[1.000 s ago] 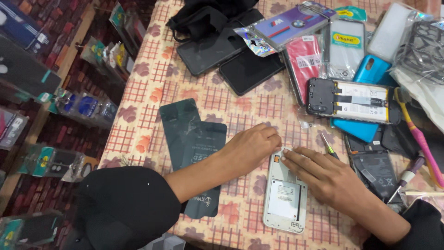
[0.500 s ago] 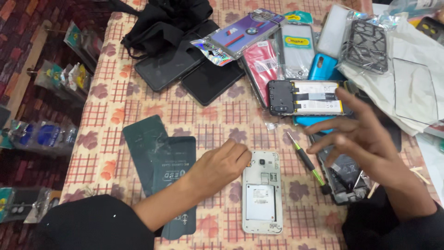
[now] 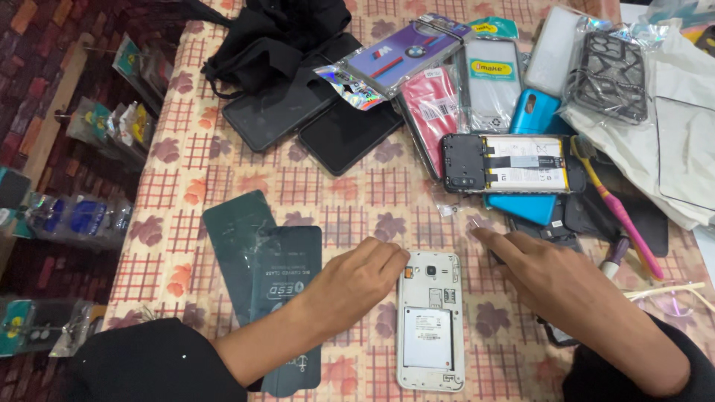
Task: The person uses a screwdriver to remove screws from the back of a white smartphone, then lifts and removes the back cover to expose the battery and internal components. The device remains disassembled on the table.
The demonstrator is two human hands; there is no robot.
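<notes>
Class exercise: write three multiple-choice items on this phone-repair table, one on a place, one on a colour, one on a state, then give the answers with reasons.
1. Where does the left hand rest?
A. at the white phone's top left corner
B. on the black bag
C. on the toothbrush

2. What colour is the toothbrush handle?
A. green
B. pink
C. white

3. The white phone lies:
A. boxed
B. screen up
C. back cover off

Answers: 1 A, its fingertips touch that corner. 2 B, pink below a yellow neck. 3 C, its inner frame and slots show.

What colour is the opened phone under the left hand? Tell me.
White, its back cover off: the opened phone, touched by the left hand, head view.
</notes>
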